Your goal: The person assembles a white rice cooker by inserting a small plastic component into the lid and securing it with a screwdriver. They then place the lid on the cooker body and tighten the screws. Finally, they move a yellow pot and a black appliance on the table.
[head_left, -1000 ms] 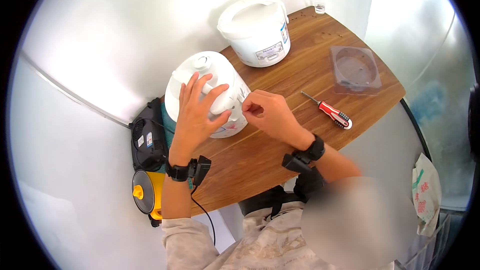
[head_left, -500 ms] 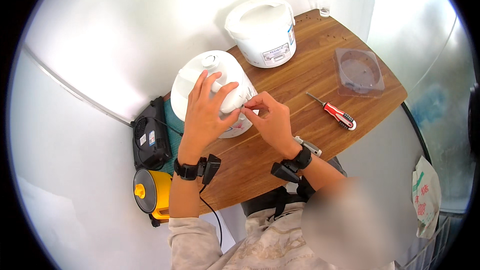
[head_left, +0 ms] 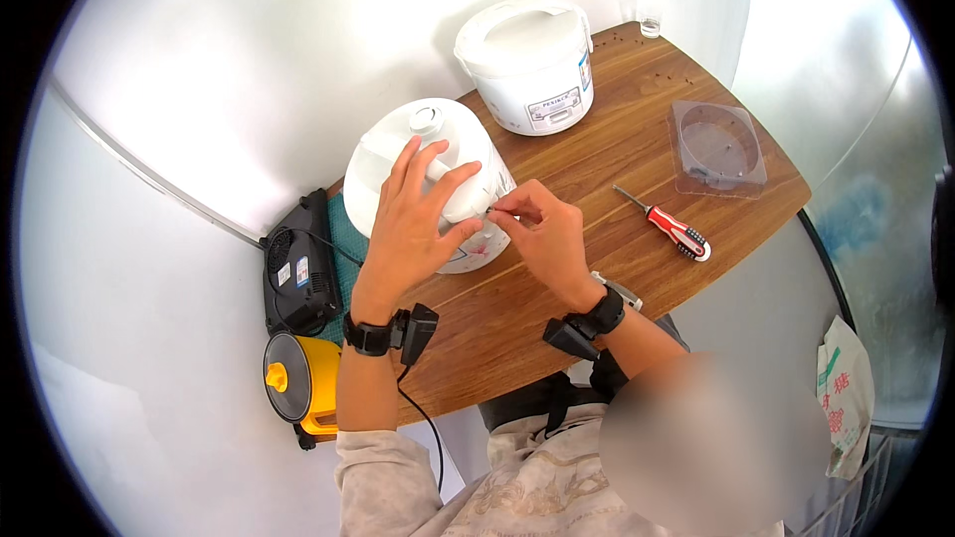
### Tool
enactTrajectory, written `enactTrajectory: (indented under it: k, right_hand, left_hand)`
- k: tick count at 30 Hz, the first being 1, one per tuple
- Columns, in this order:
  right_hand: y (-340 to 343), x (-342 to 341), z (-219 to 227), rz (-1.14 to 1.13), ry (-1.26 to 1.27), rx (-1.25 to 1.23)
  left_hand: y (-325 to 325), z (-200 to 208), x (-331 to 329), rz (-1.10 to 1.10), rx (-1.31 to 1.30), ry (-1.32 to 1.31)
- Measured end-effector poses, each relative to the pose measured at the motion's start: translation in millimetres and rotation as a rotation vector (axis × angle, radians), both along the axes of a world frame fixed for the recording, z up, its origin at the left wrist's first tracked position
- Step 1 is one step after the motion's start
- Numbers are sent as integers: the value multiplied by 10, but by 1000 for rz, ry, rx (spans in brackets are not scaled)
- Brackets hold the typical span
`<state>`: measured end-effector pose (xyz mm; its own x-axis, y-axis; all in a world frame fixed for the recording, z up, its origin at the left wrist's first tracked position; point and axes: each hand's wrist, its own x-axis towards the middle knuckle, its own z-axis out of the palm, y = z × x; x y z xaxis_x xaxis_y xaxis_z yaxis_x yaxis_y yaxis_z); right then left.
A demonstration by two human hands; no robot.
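Observation:
A white rice cooker (head_left: 373, 174) with a rounded lid and a steam vent stands at the left of the wooden table. Across its lid lies my left hand (head_left: 413, 219), fingers spread and the thumb near the lid's front edge. My right hand (head_left: 537, 234) pinches thumb and forefinger together at that same edge; a tiny dark piece shows at the fingertips, too small to name. To the right lies a screwdriver (head_left: 679, 233) with a red, white and black handle, apart from both hands. Each wrist wears a black strap with a small box.
Behind stands a second white rice cooker (head_left: 527, 65). A clear plastic tray (head_left: 718, 144) holding small bits lies on the right, and a small glass (head_left: 650, 26) stands at the far corner. At the left are a black appliance (head_left: 300, 273) and a yellow pot (head_left: 318, 378). Walls border the table.
The view has shifted slightly. My left hand still rests on the lid, and my right fingertips stay at its front edge with only a small change in their pose.

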<state>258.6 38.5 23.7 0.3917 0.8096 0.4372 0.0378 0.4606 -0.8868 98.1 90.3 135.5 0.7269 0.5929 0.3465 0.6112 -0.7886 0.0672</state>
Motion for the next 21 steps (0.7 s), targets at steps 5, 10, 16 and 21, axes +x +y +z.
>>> enactTrajectory:
  k: [5,10,16,21]
  right_hand:
    - [-8,-4,47,-28,-39,10]
    - [2,11,58,-53,-103,27]
    - [-11,38,80,-32,-141,26]
    - [-6,48,92,4,-84,21]
  left_hand:
    - [-3,-7,2,5,6,5]
    - [6,5,6,-1,21,8]
    - [-19,3,14,1,27,7]
    - [-4,-10,6,-1,20,2]
